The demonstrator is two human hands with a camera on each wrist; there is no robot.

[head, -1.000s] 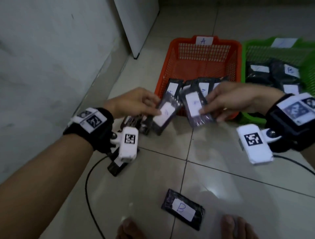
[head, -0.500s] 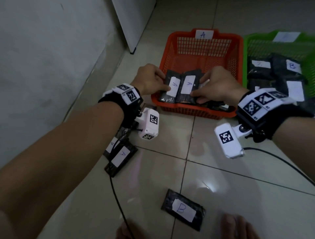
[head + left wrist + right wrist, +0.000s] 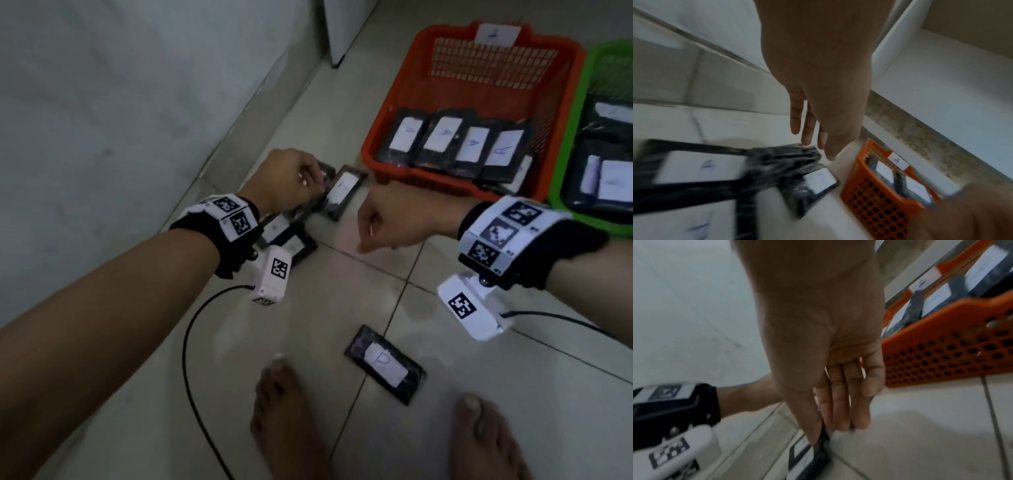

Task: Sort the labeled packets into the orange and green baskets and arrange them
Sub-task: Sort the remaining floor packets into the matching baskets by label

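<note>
2 bare feet (image 3: 376,428); black cable (image 3: 191,359) on tiled floor (image 3: 445,445).

The orange basket (image 3: 383,137) stands on the floor beside the green basket (image 3: 565,192), their sides touching. A white tag marked A is fixed to the orange basket's far rim. Inside it, a row of four black packets (image 3: 455,144) with white labels leans at the near wall, one label reading A. The green basket holds black packets (image 3: 606,171) with white labels, lettering blurred. On the floor left of the orange basket lies a loose cluster of labeled packets (image 3: 342,192). A single packet marked B (image 3: 385,365) lies flat, well apart, nearer the viewer.
</note>
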